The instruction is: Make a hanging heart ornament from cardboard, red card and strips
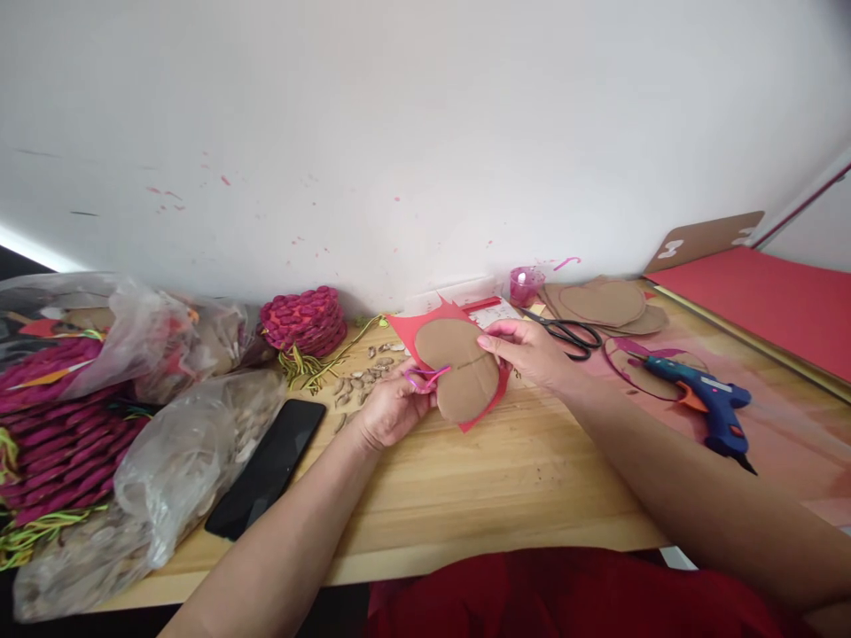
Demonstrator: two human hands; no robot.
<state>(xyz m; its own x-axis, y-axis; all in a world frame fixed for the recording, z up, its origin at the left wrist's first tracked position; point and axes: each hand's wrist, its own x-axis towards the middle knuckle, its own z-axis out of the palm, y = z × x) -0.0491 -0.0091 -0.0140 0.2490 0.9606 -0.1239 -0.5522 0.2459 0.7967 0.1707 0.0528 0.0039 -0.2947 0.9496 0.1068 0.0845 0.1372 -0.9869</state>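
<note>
Head camera view: two bare hands hold a rounded, notched cardboard shape (pixel 452 341) above a wooden table (pixel 519 505), near the middle of the work area. Red paper (pixel 403 328) shows behind the cardboard, its pointed edges jutting out at the upper left, at the top and along the lower right. The left hand (pixel 397 406) is closed on the lower left edge, and a purple loop (pixel 435 376) lies at its fingertips (whether it is gripped or merely resting there cannot be told). The right hand (pixel 522 352) pinches the upper right edge, thumb on the near face. A dark line runs from the notch across the cardboard.

Just beyond the right hand lie black-handled scissors (pixel 553 324), with a small pink-stained cup (pixel 526 287) behind them and a stack of cardboard cutouts (pixel 602 303) alongside. Farther right, a blue glue gun (pixel 718 403) with an orange trigger lies partly over a purple-edged cutout (pixel 655 370), near a large red sheet (pixel 764 297).

Near the left hand, small brown shell-like pieces (pixel 359 387) are scattered in front of a magenta bundle (pixel 302 321) trailing yellow-green cords. A dark-screened phone (pixel 269 465) rests beside a clear plastic bag (pixel 179 443). Pink spots dot the white wall (pixel 399 115) behind.
</note>
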